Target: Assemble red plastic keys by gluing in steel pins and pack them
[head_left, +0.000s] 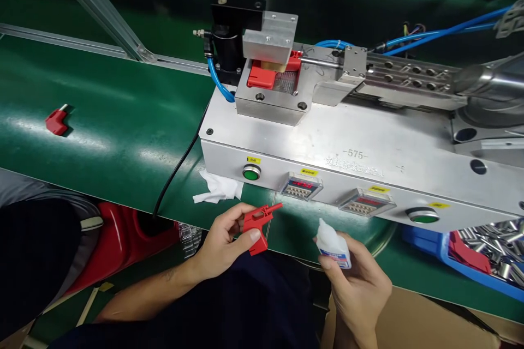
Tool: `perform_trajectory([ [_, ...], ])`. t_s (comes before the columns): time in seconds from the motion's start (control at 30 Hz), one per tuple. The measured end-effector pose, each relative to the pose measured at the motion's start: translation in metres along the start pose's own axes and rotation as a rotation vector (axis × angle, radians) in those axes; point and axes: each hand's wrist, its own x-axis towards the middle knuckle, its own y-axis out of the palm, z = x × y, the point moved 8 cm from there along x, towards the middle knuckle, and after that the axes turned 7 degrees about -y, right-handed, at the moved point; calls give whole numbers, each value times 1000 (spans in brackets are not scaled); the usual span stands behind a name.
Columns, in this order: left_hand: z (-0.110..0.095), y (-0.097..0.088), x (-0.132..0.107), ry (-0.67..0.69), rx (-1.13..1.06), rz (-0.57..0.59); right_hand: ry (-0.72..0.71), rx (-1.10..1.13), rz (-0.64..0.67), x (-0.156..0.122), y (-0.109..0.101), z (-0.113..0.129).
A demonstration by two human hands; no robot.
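Note:
Between the thumb and fingers of my left hand (pixel 226 241) is a red plastic gun-shaped part (pixel 257 227), its thin end pointing right. My right hand (pixel 360 278) is closed round a small white squeeze bottle (pixel 332 246) with a blue and red label, its nozzle tilted up and left. The two things are apart, both in front of the metal machine (pixel 262 148). Another red part (pixel 262 77) sits in the machine's fixture, under a metal block (pixel 271 38).
A red piece with a metal pin (pixel 57 121) lies on the green conveyor belt (pixel 114 142) at left. White cloth (pixel 219 186) lies by the machine's front. At right, a blue bin (pixel 434 242) holds several metal tubes (pixel 505 245). A red stool (pixel 110 240) stands at lower left.

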Motion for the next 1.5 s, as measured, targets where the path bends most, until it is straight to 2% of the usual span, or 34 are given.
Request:
perform_trajectory([
  [0.27,-12,1,-4,96,60,0,44,261,-133,10,16,-6],
  [0.53,-13,3,-5,90,76,-2,-100,126,-94,10,24,15],
  [0.83,-11,5,-4,69,113,6,-46,-18,-111,5,18,8],
  [1.5,-11,5,-4,80,107,21,-68,-33,-108,4,14,5],
])
